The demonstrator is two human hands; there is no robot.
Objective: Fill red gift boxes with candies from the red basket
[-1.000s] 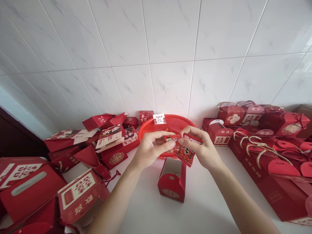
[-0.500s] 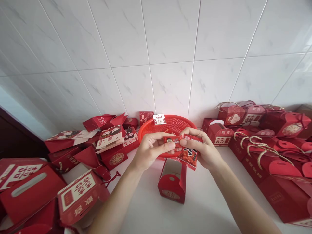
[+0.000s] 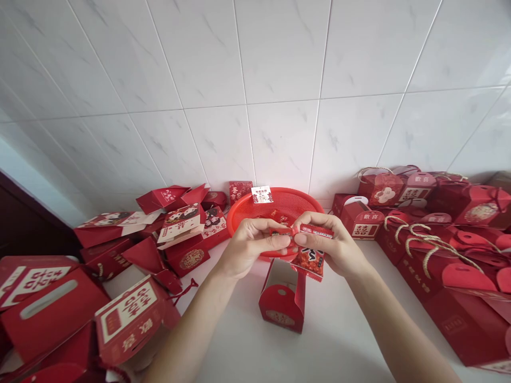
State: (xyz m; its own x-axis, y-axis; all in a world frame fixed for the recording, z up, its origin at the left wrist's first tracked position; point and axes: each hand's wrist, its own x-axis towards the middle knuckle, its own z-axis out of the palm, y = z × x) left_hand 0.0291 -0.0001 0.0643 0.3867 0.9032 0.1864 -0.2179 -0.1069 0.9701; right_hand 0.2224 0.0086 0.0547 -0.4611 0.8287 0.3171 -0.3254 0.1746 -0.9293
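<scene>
My left hand (image 3: 253, 243) pinches a small red snack packet (image 3: 280, 232), mostly hidden by its fingers. Between the fingers and thumb of my right hand (image 3: 329, 239) are red snack packets; the larger one (image 3: 309, 259) hangs down with dark lettering and a picture of its contents. The two hands almost meet, in front of a red plastic basket (image 3: 297, 199) that has red packets inside. Just below them, an open red gift box (image 3: 281, 303) stands upright on the white tabletop (image 3: 255, 354).
Several red gift boxes (image 3: 128, 319) lie jumbled on the left. On the right, closed red boxes (image 3: 459, 319) with rope handles (image 3: 431, 244) are packed together. A white card (image 3: 261, 194) rests at the basket's rim, beside a small red box (image 3: 240, 191). A tiled wall (image 3: 279, 133) rises behind.
My left fingers have closed further over the small packet, hiding more of it. The larger packet in my right hand has shifted slightly; the boxes and basket have not moved.
</scene>
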